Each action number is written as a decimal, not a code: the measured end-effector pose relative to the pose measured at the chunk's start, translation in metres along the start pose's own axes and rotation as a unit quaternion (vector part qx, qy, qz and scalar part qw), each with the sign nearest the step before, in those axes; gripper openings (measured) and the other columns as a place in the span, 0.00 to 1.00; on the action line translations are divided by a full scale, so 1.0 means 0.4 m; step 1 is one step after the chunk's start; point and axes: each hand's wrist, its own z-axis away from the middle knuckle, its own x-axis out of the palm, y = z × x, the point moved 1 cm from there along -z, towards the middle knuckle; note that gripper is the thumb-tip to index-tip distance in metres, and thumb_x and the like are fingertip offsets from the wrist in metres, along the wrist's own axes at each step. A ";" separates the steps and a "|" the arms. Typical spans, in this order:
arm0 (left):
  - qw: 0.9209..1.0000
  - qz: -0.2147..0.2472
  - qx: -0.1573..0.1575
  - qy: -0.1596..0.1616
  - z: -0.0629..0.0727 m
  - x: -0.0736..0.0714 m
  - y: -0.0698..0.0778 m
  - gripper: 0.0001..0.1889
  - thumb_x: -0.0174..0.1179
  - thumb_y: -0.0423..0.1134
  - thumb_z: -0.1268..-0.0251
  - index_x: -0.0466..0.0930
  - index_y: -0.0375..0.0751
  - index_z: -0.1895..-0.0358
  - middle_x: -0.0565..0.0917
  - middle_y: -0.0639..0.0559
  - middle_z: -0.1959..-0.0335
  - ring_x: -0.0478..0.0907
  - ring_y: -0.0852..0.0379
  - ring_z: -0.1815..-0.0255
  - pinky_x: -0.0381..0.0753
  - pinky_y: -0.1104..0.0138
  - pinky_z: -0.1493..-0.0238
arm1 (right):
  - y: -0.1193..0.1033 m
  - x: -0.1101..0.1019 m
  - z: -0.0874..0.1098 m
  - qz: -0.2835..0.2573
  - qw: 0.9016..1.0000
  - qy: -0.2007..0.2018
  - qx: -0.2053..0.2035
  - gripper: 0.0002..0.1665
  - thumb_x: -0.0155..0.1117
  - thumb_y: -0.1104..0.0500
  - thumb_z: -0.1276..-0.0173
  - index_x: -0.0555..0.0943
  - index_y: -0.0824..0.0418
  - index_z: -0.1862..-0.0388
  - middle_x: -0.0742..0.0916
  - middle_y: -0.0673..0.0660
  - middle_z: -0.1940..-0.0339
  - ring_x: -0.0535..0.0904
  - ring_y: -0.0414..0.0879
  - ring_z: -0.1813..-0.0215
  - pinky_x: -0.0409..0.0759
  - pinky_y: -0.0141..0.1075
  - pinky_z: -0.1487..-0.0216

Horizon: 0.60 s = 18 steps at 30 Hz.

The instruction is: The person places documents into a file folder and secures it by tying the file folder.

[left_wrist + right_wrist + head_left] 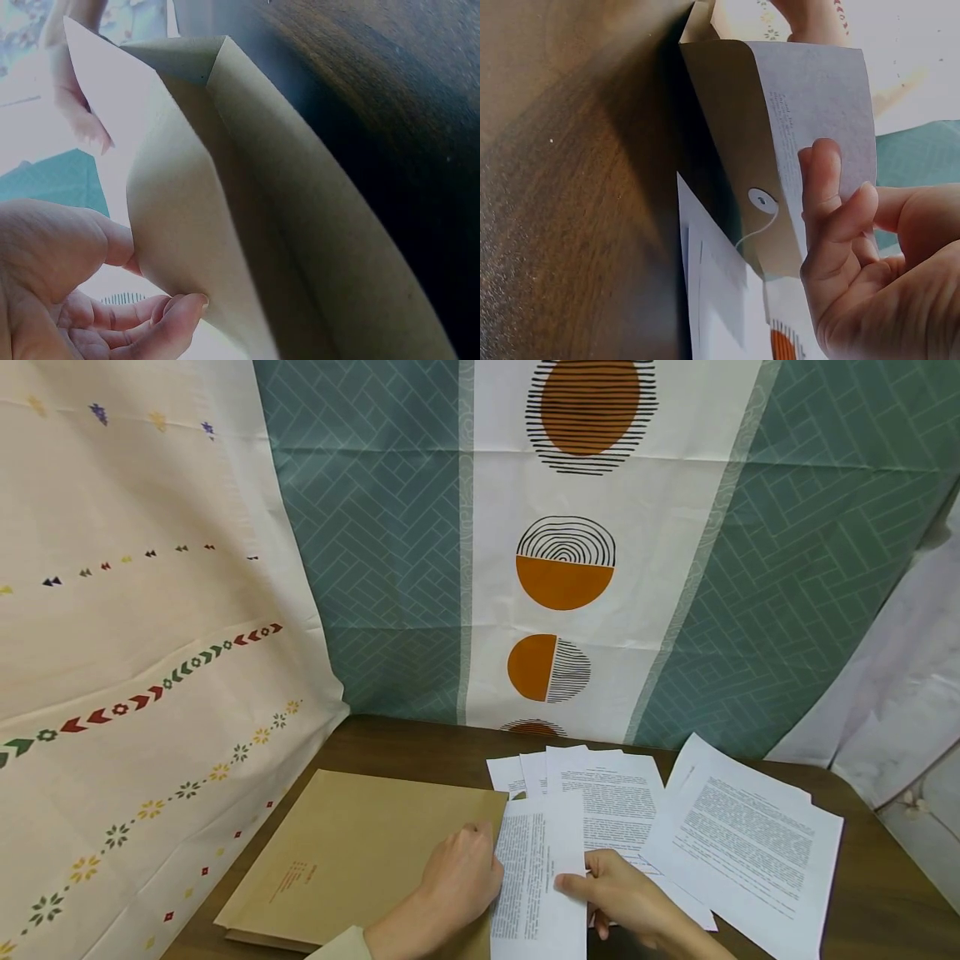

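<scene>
A brown card folder point(375, 852) lies at the left of the table, its mouth toward the right. My left hand point(465, 877) grips the folder's upper panel by that edge; in the left wrist view the thumb and fingers pinch the card point(176, 217), and the mouth gapes. My right hand point(618, 897) pinches a printed sheet point(558, 852) by its right side, thumb on top. The sheet's left side meets the folder's mouth, with its text turned sideways. In the right wrist view a flap with a white string button point(763, 200) shows beside the sheet point(817, 82).
Loose printed sheets point(611, 793) lie behind the right hand, and another fanned pile point(750, 835) is at the right. Dark wooden table point(420, 743) shows behind the folder. Patterned cloths point(375, 568) hang along the back and left.
</scene>
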 end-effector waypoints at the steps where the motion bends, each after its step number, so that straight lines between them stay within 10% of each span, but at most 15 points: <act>1: 1.000 0.000 0.000 0.000 0.000 0.000 0.000 0.06 0.62 0.27 0.48 0.73 0.36 0.73 0.74 0.49 0.79 0.66 0.62 0.83 0.68 0.67 0.84 | 0.001 0.001 -0.001 -0.001 1.000 -0.001 0.001 0.18 0.62 0.57 0.24 0.82 0.71 0.46 0.91 0.65 0.64 0.74 0.37 0.82 0.70 0.27 0.83; 18: 1.000 0.002 0.009 0.000 0.002 -0.003 -0.006 0.06 0.61 0.26 0.48 0.73 0.36 0.72 0.72 0.51 0.80 0.65 0.63 0.83 0.66 0.71 0.85 | -0.008 -0.004 0.032 -0.012 1.000 0.021 0.015 0.16 0.58 0.57 0.22 0.78 0.67 0.69 0.83 0.56 0.79 0.82 0.44 0.80 0.72 0.29 0.82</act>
